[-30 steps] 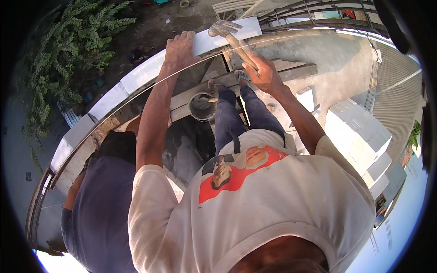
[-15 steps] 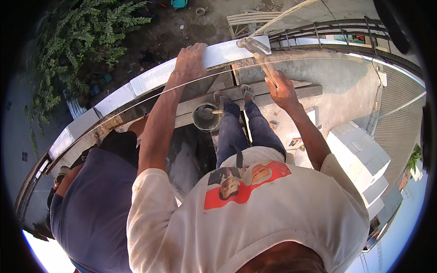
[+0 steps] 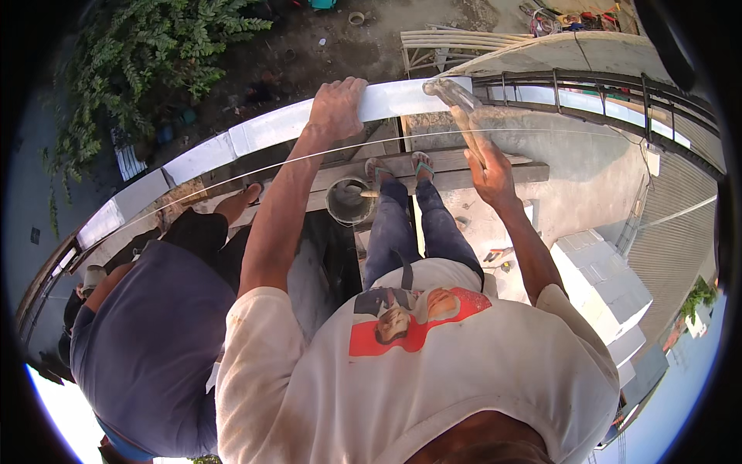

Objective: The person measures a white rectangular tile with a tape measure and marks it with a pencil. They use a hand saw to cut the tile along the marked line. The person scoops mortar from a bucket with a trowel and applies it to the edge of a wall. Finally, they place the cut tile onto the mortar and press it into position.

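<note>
My left hand [image 3: 338, 107] grips a white wall block [image 3: 398, 99] from above, its fingers bent over the block's far edge. The block lies in a curved row along the wall top. My right hand [image 3: 492, 176] is wrapped round the wooden handle of a hammer [image 3: 468, 130]. The hammer's metal head is over the right end of the same block; whether it touches cannot be made out. A taut pale string [image 3: 417, 137] runs along the near side of the row, passing over my left forearm.
I stand on wooden planks [image 3: 448, 176] beside a bucket [image 3: 348, 203] with grey mortar and a handled tool. A co-worker [image 3: 151, 317] bends at my left. White blocks [image 3: 603, 282] are stacked at right, near tools [image 3: 498, 254] below. Metal rebar [image 3: 576, 97] extends beyond the row's right end.
My view has shifted slightly, so the wall sits a little lower and further right. Both hands keep their grip; the hammer remains over the block's right end. The co-worker's arm shows more.
</note>
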Demonstrator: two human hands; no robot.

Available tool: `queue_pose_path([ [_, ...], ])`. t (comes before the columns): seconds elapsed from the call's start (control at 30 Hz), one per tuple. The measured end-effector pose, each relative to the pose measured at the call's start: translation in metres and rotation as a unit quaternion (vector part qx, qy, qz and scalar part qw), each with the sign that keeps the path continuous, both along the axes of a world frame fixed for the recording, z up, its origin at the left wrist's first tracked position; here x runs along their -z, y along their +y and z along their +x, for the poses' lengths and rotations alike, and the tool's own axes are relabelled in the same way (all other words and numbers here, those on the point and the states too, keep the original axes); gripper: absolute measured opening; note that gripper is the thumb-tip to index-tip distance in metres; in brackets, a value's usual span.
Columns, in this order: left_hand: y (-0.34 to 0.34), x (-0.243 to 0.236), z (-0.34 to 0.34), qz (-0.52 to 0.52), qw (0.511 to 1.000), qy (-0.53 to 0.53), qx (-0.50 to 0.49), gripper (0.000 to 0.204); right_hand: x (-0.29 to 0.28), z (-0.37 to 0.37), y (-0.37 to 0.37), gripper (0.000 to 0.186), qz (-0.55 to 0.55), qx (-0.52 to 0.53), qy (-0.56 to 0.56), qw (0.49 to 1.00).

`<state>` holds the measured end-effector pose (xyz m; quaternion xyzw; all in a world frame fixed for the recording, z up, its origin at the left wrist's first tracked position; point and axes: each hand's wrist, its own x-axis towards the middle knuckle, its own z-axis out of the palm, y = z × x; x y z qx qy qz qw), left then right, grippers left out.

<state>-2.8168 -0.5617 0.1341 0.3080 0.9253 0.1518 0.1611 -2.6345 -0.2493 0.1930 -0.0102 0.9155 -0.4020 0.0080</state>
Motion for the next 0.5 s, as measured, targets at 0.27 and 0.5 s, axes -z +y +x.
queue_pose_path([
  [0.27, 0.001, 0.001, -0.004, 0.008, 1.000, -0.015, 0.013, 0.066, -0.010, -0.002, 0.018, 0.048, 0.018, 0.001, -0.033, 0.999],
  [0.5, -0.003, -0.001, -0.003, 0.023, 1.000, -0.009, 0.010, 0.063, -0.019, -0.007, 0.025, 0.044, 0.049, -0.014, -0.083, 0.995],
])
